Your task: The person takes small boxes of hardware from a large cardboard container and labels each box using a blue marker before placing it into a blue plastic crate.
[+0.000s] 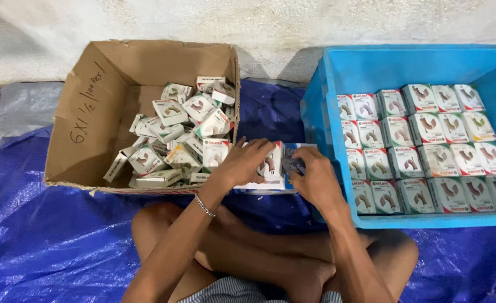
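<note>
**Both hands on one small carton, between the two bins**

Person sits cross-legged on a blue tarp [46, 241] on the floor, camera looking down at the lap.

Left hand [247, 161]: fingers curled over the top edge of a small white carton [272, 166], closed on it. Thin bracelet [204, 206] on that wrist.

Right hand [314, 178]: fingertips pinched together on a small dark item [293, 165] at the carton's right edge. Looks like a packet or insert, but it's too small and half covered to say which.

Carton location: held just above the tarp, in the gap between the cardboard box and the crate, roughly centre of view. A light blue-and-white flat piece [262, 185] lies under both hands; can't tell what it is.

Surroundings:
- Cardboard box [91, 101], left, flaps open, handwriting on the inner wall. Loose pile of small white cartons [183, 134] inside, jumbled, heaped toward its right side.
- Blue plastic crate [337, 67], right, touching the person's right knee area. Same kind of cartons [427, 146] packed in neat rows, faces up, filling the near part of its floor.
- Rough whitish wall [259, 22] behind both.
</note>
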